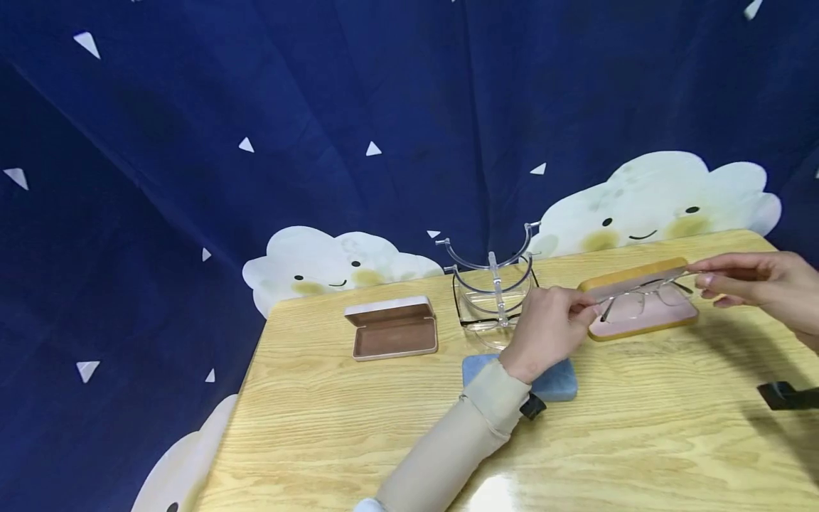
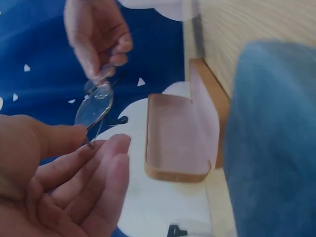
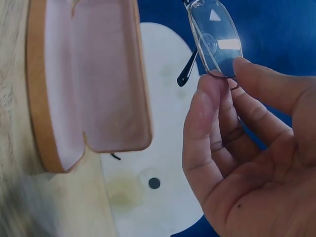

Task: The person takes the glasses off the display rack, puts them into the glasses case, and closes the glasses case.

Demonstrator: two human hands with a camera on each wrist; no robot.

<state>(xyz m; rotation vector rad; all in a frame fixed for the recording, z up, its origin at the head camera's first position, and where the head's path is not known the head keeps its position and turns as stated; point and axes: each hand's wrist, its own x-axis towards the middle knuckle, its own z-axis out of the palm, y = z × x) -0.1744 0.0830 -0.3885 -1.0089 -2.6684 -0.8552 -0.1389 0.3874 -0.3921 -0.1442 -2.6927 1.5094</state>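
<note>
A pair of thin-rimmed eyeglasses (image 1: 651, 290) is held at its two ends, its temples hanging with dark tips. My left hand (image 1: 547, 323) pinches one end between thumb and forefinger, its other fingers loosely bent in the left wrist view. At the opposite end, my right hand (image 1: 761, 284) pinches the frame; the right wrist view shows its thumb and fingertips at the lens (image 3: 217, 39) rim. Behind and below the eyeglasses lies an open orange-brown glasses case (image 2: 170, 133) with pink lining. In the left and right wrist views, its lining shows with nothing in it.
A clear display stand (image 1: 495, 277) with dark-framed eyeglasses (image 1: 476, 323) on it stands left of the orange case. A blue case (image 1: 557, 384) lies partly under my left wrist. Further left sits an open white case (image 1: 397, 338) with brown lining. A dark blue curtain (image 1: 397, 107) hangs behind the wooden table (image 1: 307, 427).
</note>
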